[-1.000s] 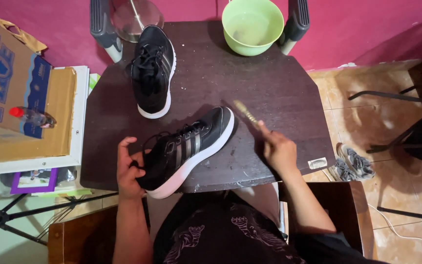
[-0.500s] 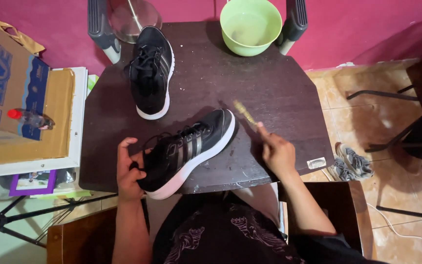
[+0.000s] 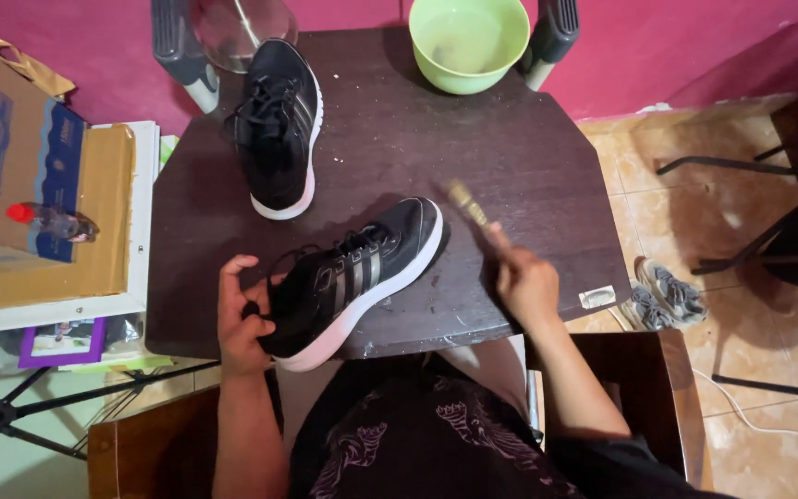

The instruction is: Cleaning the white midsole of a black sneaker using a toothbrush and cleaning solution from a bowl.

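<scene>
A black sneaker with grey stripes and a white sole (image 3: 353, 277) lies at an angle on the dark wooden table (image 3: 510, 139), toe toward the upper right. My left hand (image 3: 240, 319) grips its heel at the table's front edge. My right hand (image 3: 526, 282) holds a small brush (image 3: 468, 205), blurred, its bristle end raised just right of the sneaker's toe and apart from it. A second black sneaker (image 3: 279, 125) stands farther back on the left of the table.
A green bowl (image 3: 468, 39) sits at the table's back edge beside a clear glass bowl (image 3: 237, 28). A cardboard box (image 3: 30, 194) with a small bottle on it lies at the left. A pair of grey shoes (image 3: 662, 296) rests on the tiled floor at the right.
My right hand with the brush has shifted slightly along the table near the sneaker's toe. The left hand and both sneakers stay in place.
</scene>
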